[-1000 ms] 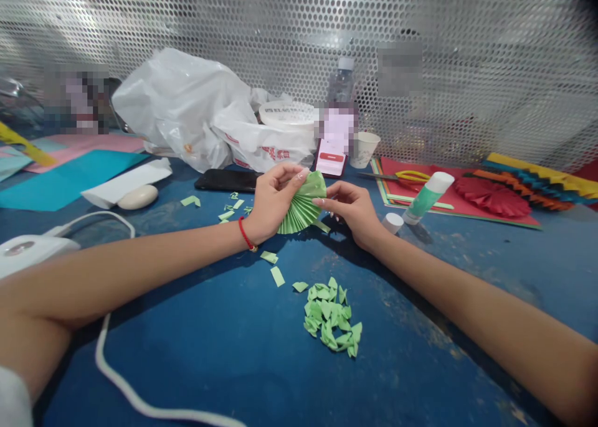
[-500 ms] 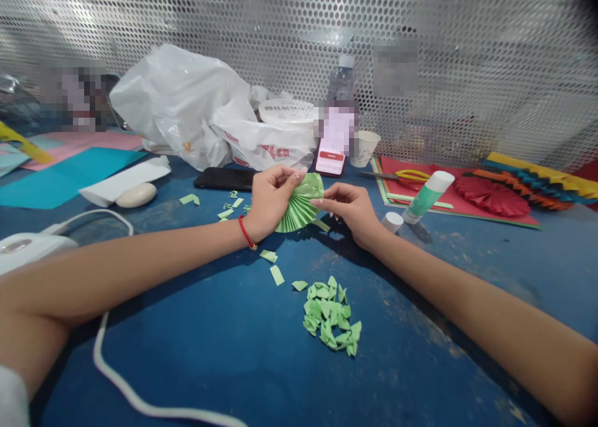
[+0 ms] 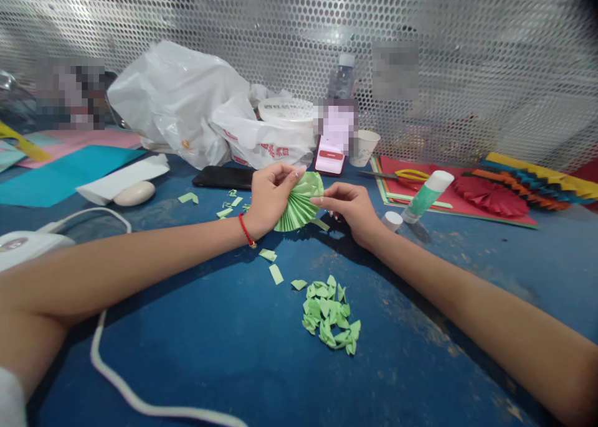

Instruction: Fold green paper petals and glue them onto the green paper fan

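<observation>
A pale green pleated paper fan [image 3: 299, 204] is held up above the blue table between my hands. My left hand [image 3: 271, 193] pinches its left side, and my right hand [image 3: 348, 208] presses its fingertips against its right edge. Below them lies a heap of small folded green paper pieces [image 3: 329, 315]. Loose green paper strips [image 3: 275, 274] are scattered just under my left wrist, which wears a red cord bracelet [image 3: 246, 229].
Beyond my hands lie a black phone [image 3: 222, 177], a lit phone [image 3: 330, 162] and a white plastic bag [image 3: 187, 106]. To the right are a glue stick [image 3: 427, 197], its cap [image 3: 392, 221], yellow-handled scissors [image 3: 411, 175] and a red paper fan [image 3: 490, 196]. A white cable [image 3: 116, 377] crosses the table.
The green fan has turned slightly, showing more of its rounded edge between my fingers. The whole scene has drifted a little left in view. The paper heap has not moved.
</observation>
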The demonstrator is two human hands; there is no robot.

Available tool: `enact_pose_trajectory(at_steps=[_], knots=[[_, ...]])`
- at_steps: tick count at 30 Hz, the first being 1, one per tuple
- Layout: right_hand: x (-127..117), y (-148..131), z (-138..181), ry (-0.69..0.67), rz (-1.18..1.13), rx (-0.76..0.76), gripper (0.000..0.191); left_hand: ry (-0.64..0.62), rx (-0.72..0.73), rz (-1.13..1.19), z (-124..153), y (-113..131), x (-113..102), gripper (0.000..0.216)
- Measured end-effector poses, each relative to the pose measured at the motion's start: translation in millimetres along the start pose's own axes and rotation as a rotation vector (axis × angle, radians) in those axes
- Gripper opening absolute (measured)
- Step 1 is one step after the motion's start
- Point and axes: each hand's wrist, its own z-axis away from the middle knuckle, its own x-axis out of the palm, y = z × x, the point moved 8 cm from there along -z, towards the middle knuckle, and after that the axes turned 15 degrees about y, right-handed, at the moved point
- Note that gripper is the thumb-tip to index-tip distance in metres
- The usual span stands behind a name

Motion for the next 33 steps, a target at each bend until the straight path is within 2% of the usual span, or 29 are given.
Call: enact_pose_trajectory(at_steps=[13, 20, 25, 29, 33], knots=[[-1, 0, 0, 0.015, 0.015, 0.017, 0.036, -0.042, -0.148, 0.086, -1, -18, 6, 0.040], [-1, 4, -1, -0.012, 0.005, 0.010, 0.033, -0.085, -0.096, 0.064, 1, -10, 9, 0.037], [-6, -8, 2, 0.045, 0.048, -0.183, 0.027, -0.121, 0.013, -0.035, 5, 1, 11, 0.035], [-7, -21, 9, 0.074, 0.191, -0.352, 0.019, -0.168, 0.078, -0.098, 9, 9, 14, 0.036], [-7, -25, 11, 0.091, 0.254, -0.427, 0.015, -0.192, 0.164, -0.150, 11, 18, 16, 0.033]])
